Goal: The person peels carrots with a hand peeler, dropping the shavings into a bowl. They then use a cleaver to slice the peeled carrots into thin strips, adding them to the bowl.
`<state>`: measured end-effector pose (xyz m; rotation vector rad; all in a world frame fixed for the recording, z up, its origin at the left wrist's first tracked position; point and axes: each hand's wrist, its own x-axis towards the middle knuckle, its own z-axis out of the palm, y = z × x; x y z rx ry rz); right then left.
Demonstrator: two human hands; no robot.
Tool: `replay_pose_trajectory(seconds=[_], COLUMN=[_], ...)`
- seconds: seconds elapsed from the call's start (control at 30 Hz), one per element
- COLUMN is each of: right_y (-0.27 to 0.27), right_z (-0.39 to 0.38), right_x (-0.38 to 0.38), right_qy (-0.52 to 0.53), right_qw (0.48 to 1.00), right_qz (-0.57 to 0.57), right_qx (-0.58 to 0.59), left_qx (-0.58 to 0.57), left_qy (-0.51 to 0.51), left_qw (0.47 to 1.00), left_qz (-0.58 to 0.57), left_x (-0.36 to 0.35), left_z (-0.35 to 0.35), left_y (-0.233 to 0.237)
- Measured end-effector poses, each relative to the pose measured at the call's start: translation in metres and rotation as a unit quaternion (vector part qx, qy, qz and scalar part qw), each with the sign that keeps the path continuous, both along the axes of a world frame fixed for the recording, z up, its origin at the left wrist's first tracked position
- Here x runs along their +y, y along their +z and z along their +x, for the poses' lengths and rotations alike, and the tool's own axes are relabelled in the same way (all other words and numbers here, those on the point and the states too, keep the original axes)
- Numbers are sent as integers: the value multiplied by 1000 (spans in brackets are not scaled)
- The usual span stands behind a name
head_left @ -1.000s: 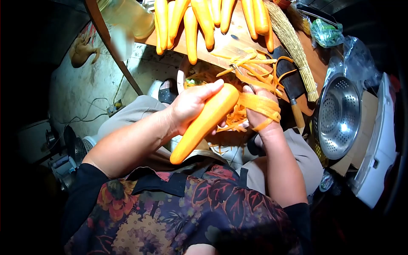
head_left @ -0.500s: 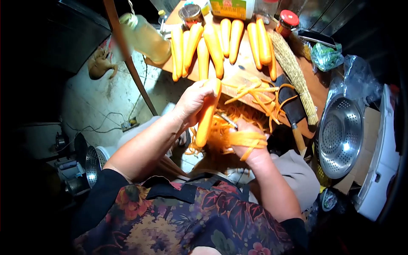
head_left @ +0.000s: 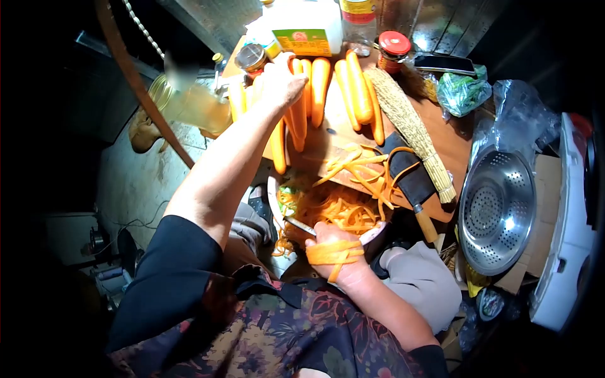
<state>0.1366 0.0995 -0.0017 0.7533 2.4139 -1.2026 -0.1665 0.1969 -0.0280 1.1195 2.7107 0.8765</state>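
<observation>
My left hand [head_left: 282, 85] reaches over the row of carrots on the table, its fingers curled round the upper part of a carrot [head_left: 296, 123]. Part of that grip is hidden by the hand itself. More peeled carrots [head_left: 320, 91] lie side by side to the right. Low in front of me, my right hand [head_left: 329, 247] is closed on a peeler [head_left: 299, 224], whose tip points left over a tub [head_left: 273, 198]. Orange peel strips [head_left: 337, 253] are draped across the back of this hand. Carrot peelings [head_left: 340, 208] fill the tub.
Loose peels and a cleaver [head_left: 409, 170] lie on the wooden table [head_left: 450, 138], beside a straw whisk [head_left: 413, 132]. A red-lidded jar [head_left: 394, 50], a phone [head_left: 445, 64] and a white jug [head_left: 307, 28] stand behind. A steel colander [head_left: 498, 211] is at right.
My left hand has moved up and away with the carrot, from above the tub to the row on the table. My right hand, still with the peeler, has drawn lower and left. The view has shifted.
</observation>
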Motion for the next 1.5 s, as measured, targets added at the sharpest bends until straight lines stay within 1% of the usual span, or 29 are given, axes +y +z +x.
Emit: replay_pose_trajectory(seconds=[0.03, 0.07, 0.1, 0.17, 0.2, 0.23, 0.3, 0.37, 0.43, 0.5, 0.57, 0.63, 0.7, 0.73, 0.77, 0.83, 0.87, 0.9, 0.97, 1.03, 1.07, 1.1, 1.13, 1.17, 1.23, 1.3, 1.4, 1.43, 1.5], right_y=[-1, 0, -4, -5, -5, -5, -2, 0, 1, 2, 2, 1, 0, 0, -1, -3, -3, 0, 8, 6, 12, 17, 9, 18, 7, 15, 12, 10, 8], right_z=[2, 4, 8, 12, 13, 14, 15, 15, 18, 21, 22, 24, 26, 26, 27, 28, 28, 29, 28, 27, 24, 22, 23, 19, 22, 23, 21, 19, 15], right_x=[0, 1, 0, 2, 5, 7, 10, 14, 15, 15, 14, 11, 9, 7, 6, 3, 3, 4, 7, 4, 6, 8, 3, 8, 5, 8, 6, 4, -1], right_qy=[-2, -4, -31, -27, -31, -30, -27, -28, -30, -32, -29, -29, -30, -23, -18, -23, -26, -26, -27, -39, -24, -7, -27, 12, -8, -34, -52, -56, -65], right_qw=[1000, 1000, 998, 998, 998, 998, 998, 997, 997, 997, 998, 998, 998, 998, 998, 998, 998, 997, 999, 999, 1000, 1000, 998, 999, 996, 991, 978, 973, 955], right_qz=[-6, -18, -29, -42, -43, -49, -57, -64, -61, -58, -60, -52, -46, -46, -46, -42, -36, -35, -28, -9, -1, 9, 31, 38, 78, 103, 151, 155, 142], right_qx=[5, 4, 35, 31, 29, 28, 27, 25, 29, 32, 24, 33, 41, 41, 41, 48, 55, 56, 36, 34, 20, 7, 41, 18, 49, 80, 132, 159, 251], left_qx=[6, 16, 38, 57, 50, 48, 66, 76, 179, 249, 212, 274, 295, 315, 315, 339, 349, 351, 267, 184, 26, -131, -114, -306, -390, -447, -589, -606, -659], left_qy=[7, 47, 47, 44, 45, 42, 72, 73, -27, -141, -278, -396, -435, -435, -436, -484, -503, -503, -474, -410, -343, -260, -283, -213, -111, -54, 58, 70, 54], left_qw=[1000, 998, 997, 995, 989, 989, 970, 972, 971, 956, 936, 874, 846, 837, 836, 801, 788, 788, 838, 891, 925, 924, 895, 852, 811, 779, 710, 700, 660], left_qz=[-7, -36, -46, -76, -131, -132, -224, -211, -156, -72, -32, -66, -84, -104, -103, -97, -60, -60, 38, 71, 162, 248, 325, 369, 422, 437, 380, 372, 356], left_x=[11, 21, 29, 40, 44, 47, 51, 47, 42, 42, 48, 52, 53, 54, 55, 56, 55, 52, 38, 10, -10, -26, -36, -57, -99, -133, -172, -179, -192], left_z=[-3, -5, -9, -12, -9, -9, -10, -3, 9, 19, 33, 48, 60, 62, 61, 51, 50, 51, 58, 74, 86, 92, 80, 94, 89, 93, 82, 80, 75], left_y=[-3, -8, -11, -14, -8, -10, -11, -8, 2, 2, -7, -15, -25, -27, -27, -26, -21, -17, 1, 41, 47, 51, 52, 76, 82, 88, 77, 69, 49])
